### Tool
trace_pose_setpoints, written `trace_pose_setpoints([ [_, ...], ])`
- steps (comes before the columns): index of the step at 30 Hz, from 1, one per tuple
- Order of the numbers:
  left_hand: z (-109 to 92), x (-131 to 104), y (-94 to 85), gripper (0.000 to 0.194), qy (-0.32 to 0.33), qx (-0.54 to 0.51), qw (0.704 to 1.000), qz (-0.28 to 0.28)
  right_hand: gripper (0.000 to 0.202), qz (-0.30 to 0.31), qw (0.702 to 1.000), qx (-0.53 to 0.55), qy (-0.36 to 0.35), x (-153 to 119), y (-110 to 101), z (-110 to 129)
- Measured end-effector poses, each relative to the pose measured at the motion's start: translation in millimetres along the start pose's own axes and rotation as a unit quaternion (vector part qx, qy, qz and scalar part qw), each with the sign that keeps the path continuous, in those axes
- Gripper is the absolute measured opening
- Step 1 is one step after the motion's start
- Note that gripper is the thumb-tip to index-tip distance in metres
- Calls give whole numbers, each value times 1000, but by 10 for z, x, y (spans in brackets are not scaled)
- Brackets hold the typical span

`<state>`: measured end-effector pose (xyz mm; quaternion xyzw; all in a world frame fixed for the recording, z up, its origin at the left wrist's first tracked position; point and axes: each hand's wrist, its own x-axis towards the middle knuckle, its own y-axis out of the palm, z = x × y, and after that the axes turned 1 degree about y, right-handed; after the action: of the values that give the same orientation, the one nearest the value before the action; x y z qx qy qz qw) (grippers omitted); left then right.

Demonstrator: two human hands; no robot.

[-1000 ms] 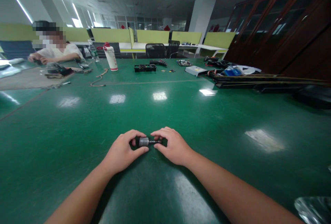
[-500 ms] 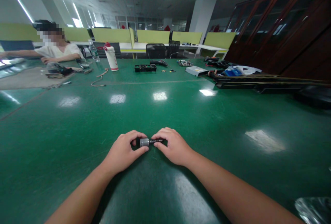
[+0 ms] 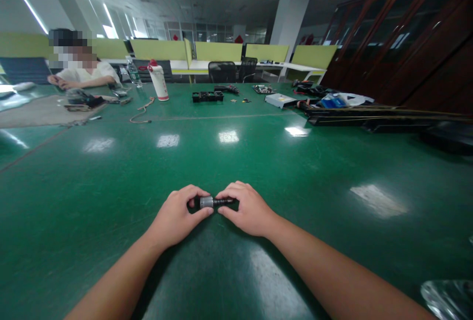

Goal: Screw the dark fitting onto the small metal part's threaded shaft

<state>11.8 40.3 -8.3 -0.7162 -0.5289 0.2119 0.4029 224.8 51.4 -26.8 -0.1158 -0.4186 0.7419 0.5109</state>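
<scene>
A small metal part with a silver cylinder (image 3: 206,202) and a thin dark shaft (image 3: 222,202) lies crosswise low over the green table (image 3: 236,157). My left hand (image 3: 182,214) is curled round the cylinder end, thumb and index finger at its sides. The dark left end is partly hidden by those fingers. On the other side my right hand (image 3: 248,208) has its index finger against the shaft, with the thumb just below it. Whether the part rests on the tabletop cannot be made out.
Across the table stand a white bottle (image 3: 159,81) and a clear bottle (image 3: 133,73), beside a black frame (image 3: 207,97) and a grey box (image 3: 281,101). Black rails (image 3: 343,115) lie right. A person (image 3: 86,74) sits far left. Clear plastic (image 3: 447,300) is near right.
My right thumb has shifted slightly left and away from the shaft, leaving more of it visible. The person at the far left has drawn an outstretched arm in, bringing the hands together.
</scene>
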Motion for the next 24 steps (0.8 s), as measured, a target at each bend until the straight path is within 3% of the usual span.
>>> trace_pose_setpoints([
  [24, 13, 20, 17, 22, -6, 12, 1000, -5, 12, -57, 997, -12, 52, 9, 22, -28],
])
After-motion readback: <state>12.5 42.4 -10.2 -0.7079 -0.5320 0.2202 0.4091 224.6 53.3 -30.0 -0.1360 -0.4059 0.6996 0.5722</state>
